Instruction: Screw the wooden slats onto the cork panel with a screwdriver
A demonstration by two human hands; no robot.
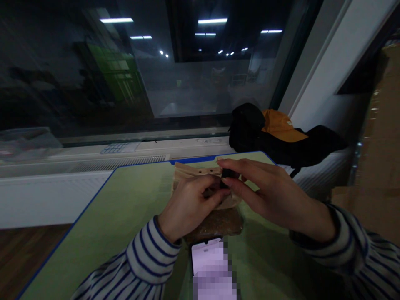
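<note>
A small black piece (226, 178), its kind unclear, is between my hands above the green tabletop. My right hand (271, 187) pinches it between thumb and fingertips. From the other side, my left hand (189, 204) closes its thumb and fingers against the same piece; its fingertips are partly hidden. Just behind and under the hands is a beige, paper-like bag (189, 170) with two small dark holes near its top edge. Nearer to me lies a brown package in shiny clear wrap (220, 223), partly covered by my left hand.
A phone with a lit screen (208, 258) lies in front of the package. The blue-edged green table (134, 196) stands by a radiator (125, 164) and window. A black bag (246, 133) and an orange cap (283, 125) rest behind right. Cardboard (379, 137) stands at right.
</note>
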